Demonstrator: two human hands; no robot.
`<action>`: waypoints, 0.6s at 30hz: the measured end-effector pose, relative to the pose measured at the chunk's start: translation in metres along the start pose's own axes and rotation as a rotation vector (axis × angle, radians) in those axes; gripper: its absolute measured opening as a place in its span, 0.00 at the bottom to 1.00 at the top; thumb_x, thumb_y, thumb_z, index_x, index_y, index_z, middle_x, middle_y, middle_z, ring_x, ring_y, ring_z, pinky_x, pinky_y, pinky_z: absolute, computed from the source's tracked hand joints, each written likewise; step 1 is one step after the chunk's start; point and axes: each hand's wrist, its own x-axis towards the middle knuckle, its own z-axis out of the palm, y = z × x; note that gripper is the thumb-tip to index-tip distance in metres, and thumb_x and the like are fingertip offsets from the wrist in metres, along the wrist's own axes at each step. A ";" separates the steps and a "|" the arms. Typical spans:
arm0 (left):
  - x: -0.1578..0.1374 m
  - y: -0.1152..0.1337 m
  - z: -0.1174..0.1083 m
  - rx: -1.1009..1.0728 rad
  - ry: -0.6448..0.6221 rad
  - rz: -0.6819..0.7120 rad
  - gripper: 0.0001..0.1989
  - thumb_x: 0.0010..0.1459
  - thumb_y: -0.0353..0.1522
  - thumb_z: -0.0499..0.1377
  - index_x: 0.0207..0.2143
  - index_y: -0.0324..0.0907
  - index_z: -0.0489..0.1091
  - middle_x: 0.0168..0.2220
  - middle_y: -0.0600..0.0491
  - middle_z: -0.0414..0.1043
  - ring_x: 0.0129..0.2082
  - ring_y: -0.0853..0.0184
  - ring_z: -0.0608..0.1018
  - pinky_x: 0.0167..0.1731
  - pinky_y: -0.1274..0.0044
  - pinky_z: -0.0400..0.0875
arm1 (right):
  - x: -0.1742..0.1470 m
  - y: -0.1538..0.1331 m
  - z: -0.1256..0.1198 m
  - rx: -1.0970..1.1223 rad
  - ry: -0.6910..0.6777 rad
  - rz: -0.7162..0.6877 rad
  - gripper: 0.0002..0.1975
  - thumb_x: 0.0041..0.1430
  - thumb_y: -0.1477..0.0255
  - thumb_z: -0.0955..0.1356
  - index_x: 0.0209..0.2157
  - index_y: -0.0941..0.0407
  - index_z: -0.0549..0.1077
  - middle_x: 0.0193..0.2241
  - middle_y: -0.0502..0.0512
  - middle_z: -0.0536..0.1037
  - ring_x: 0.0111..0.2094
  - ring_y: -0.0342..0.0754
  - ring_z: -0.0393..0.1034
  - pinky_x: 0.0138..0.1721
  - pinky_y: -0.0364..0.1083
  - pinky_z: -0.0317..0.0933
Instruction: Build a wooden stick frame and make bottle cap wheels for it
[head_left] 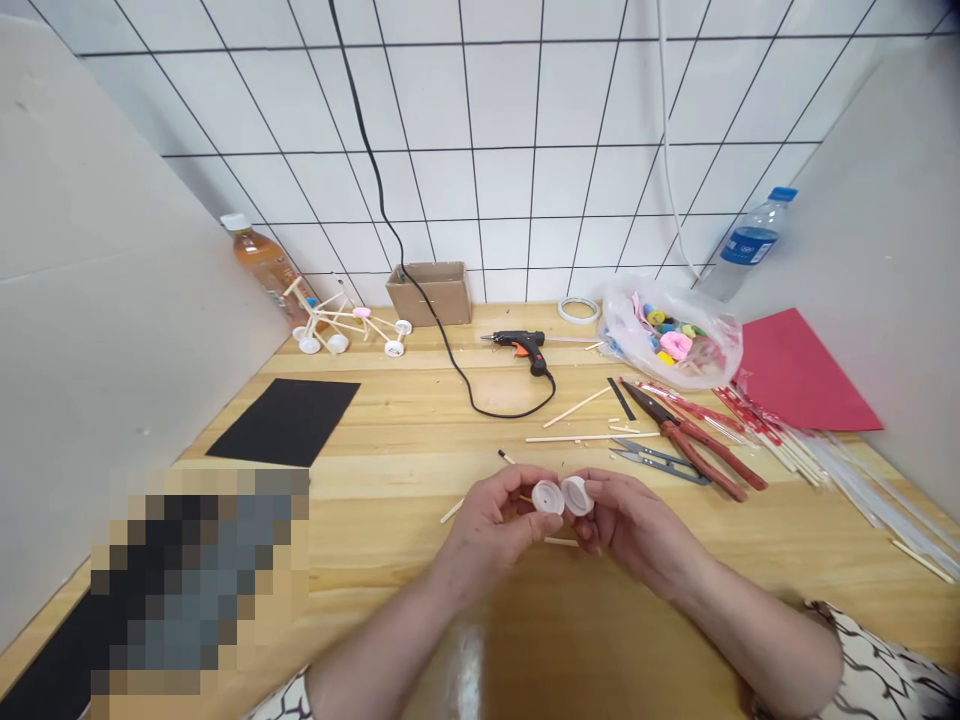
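My left hand (506, 520) pinches a white bottle cap (547, 498) between thumb and fingers, its hollow side facing me. A second white bottle cap (577, 496) is held by my right hand (626, 515), also hollow side toward me. The two caps are side by side, almost touching, above the table. Behind my left hand a pencil (504, 456) shows its dark end. Parts of thin wooden sticks (452, 511) stick out around the hands; the rest of them is hidden.
A black glue gun (525, 345) with its cord lies ahead. At right are red-handled pliers (705, 450), thread snips (660, 462), a bag of craft bits (675, 340) and red sheets (806, 375). Stick models with cap wheels (349, 325), a cardboard box (431, 293) and a black sheet (285, 420) are left.
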 end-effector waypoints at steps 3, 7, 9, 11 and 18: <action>0.001 0.000 -0.003 0.025 0.077 -0.019 0.17 0.43 0.35 0.67 0.35 0.38 0.69 0.34 0.49 0.75 0.35 0.64 0.75 0.37 0.73 0.70 | 0.000 -0.001 0.000 -0.014 0.022 -0.015 0.09 0.50 0.67 0.68 0.28 0.59 0.73 0.22 0.50 0.69 0.22 0.40 0.61 0.20 0.40 0.53; 0.001 -0.003 -0.005 0.030 0.133 -0.024 0.17 0.42 0.34 0.68 0.33 0.38 0.67 0.34 0.50 0.73 0.34 0.68 0.73 0.32 0.77 0.68 | -0.002 -0.007 -0.001 -0.136 0.058 -0.042 0.09 0.50 0.69 0.68 0.33 0.58 0.74 0.24 0.50 0.71 0.24 0.41 0.62 0.23 0.41 0.55; 0.001 -0.006 -0.005 0.008 0.120 -0.032 0.16 0.42 0.33 0.67 0.33 0.39 0.66 0.32 0.52 0.71 0.32 0.70 0.72 0.31 0.79 0.67 | -0.002 -0.016 -0.004 -0.249 0.078 -0.085 0.10 0.51 0.67 0.68 0.35 0.57 0.73 0.25 0.50 0.71 0.24 0.41 0.62 0.24 0.42 0.55; 0.000 -0.009 -0.005 -0.013 0.100 -0.025 0.16 0.41 0.31 0.68 0.32 0.39 0.66 0.30 0.55 0.69 0.30 0.72 0.70 0.30 0.81 0.66 | 0.000 -0.033 -0.009 -0.395 0.116 -0.160 0.11 0.52 0.65 0.67 0.35 0.57 0.73 0.25 0.51 0.71 0.25 0.42 0.62 0.25 0.42 0.56; -0.002 -0.016 -0.006 -0.016 0.072 -0.044 0.16 0.43 0.32 0.67 0.33 0.39 0.66 0.29 0.57 0.67 0.29 0.74 0.68 0.28 0.83 0.62 | 0.033 -0.125 -0.056 -1.348 0.578 -0.366 0.15 0.57 0.63 0.60 0.38 0.56 0.72 0.30 0.53 0.74 0.32 0.48 0.66 0.32 0.45 0.58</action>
